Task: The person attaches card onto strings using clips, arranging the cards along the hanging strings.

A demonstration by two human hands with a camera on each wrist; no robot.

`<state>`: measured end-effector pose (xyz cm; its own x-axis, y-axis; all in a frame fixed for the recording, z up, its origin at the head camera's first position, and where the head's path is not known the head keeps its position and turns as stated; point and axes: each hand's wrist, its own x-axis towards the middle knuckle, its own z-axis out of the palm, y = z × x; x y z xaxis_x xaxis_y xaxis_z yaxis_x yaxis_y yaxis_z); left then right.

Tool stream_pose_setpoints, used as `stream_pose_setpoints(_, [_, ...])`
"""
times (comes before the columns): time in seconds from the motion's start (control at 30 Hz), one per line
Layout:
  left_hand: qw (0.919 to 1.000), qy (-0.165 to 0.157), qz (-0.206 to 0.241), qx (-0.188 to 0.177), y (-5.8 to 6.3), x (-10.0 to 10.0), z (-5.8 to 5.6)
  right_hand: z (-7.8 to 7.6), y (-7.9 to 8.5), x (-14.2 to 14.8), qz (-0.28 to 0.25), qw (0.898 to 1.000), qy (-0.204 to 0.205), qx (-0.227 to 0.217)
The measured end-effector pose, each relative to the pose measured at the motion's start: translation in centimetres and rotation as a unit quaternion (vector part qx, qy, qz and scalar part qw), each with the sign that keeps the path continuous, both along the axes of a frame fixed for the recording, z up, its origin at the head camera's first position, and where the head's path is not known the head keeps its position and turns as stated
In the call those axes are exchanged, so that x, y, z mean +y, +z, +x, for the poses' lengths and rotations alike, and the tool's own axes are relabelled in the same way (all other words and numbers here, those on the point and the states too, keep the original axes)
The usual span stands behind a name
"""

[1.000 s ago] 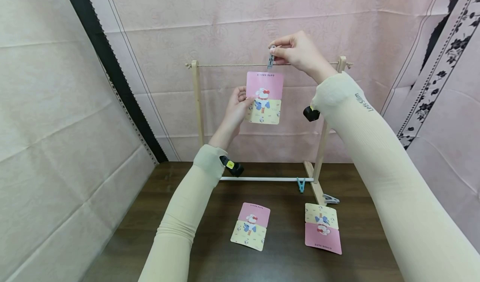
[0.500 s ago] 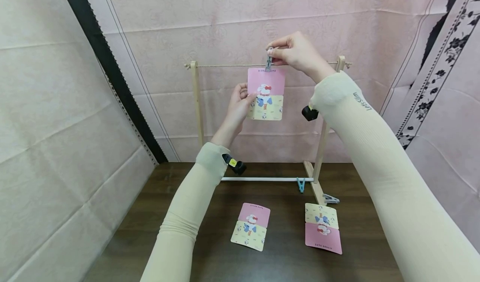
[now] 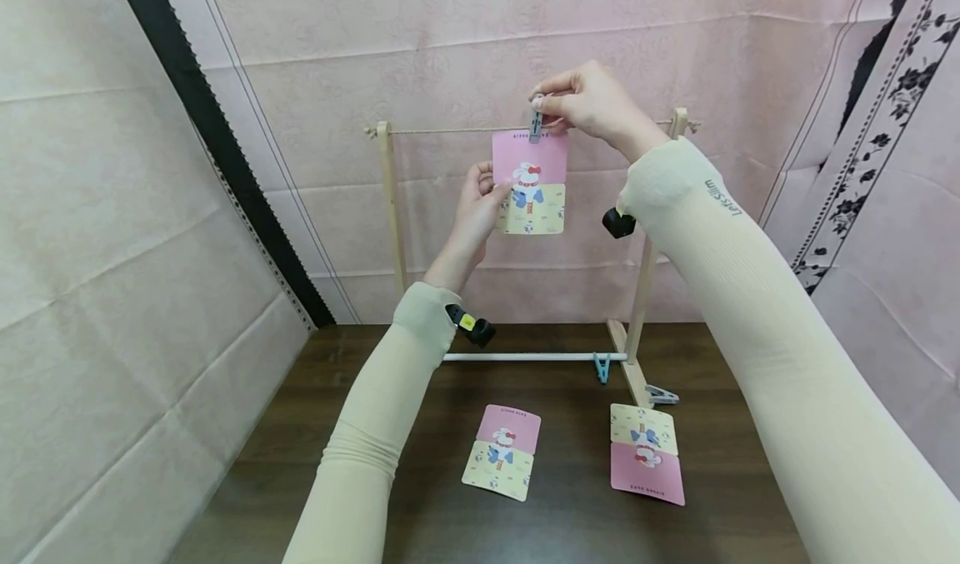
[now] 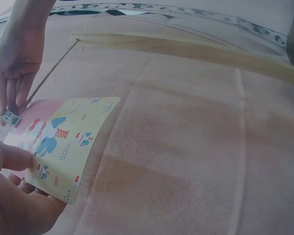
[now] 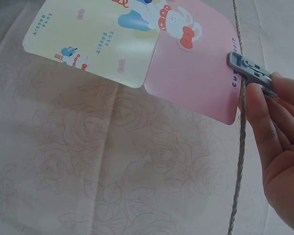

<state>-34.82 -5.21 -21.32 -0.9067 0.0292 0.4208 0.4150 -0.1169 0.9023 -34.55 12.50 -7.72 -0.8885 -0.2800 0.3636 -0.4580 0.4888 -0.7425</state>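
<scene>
A pink and yellow card (image 3: 536, 168) with a rabbit picture hangs upright under the rope (image 5: 241, 142). My left hand (image 3: 474, 214) pinches the card's left edge between thumb and fingers, the thumb lying on the printed face in the left wrist view. At the top edge, my right hand (image 3: 592, 107) pinches a grey-blue clothespin (image 5: 252, 72) by its handle end. The clothespin's jaws lie across the rope and over the card's pink top edge, covering part of the lettering.
The rope spans two wooden posts, the right post (image 3: 642, 297) standing on a foot. A white bar (image 3: 532, 356) below carries a blue clothespin (image 3: 602, 368). Another grey clothespin (image 3: 662, 395) lies by the foot. Two similar cards, a left card (image 3: 502, 453) and a right card (image 3: 647, 454), lie on the table.
The card has risen to the rope, held by my left hand. The clothespin has come down over its top edge, with my right hand moving slightly left.
</scene>
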Motion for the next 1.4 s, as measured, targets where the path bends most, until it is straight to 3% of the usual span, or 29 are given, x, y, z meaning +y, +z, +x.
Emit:
stream_pose_setpoints(0.37, [1.0,0.001,-0.003,0.004,0.05,-0.05,-0.03,-0.03,0.41,-0.23,0.001,1.0,-0.003,-0.018])
stream_pose_setpoints(1.4, [1.0,-0.001,0.006,-0.004,-0.23,0.0,0.11,0.31,0.43,-0.28,0.041,0.999,-0.008,-0.009])
